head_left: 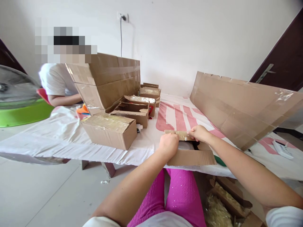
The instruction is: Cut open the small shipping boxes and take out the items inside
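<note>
- Small open carton: at the near edge of the cloth-covered surface, just below the fingers; something pale inside, too hidden to identify.
- Left hand: fingers curled closed over the left end of the carton's taped flap.
- Right hand: fingers pinched together on that flap's right end.
- Closed box: left of the fingers, well apart.
- Open boxes: a row beyond the fingers, leftward.
- Large cardboard panel: tilted, beyond the fingers, rightward.
- Stacked boxes: farther left, a person behind them.
</note>
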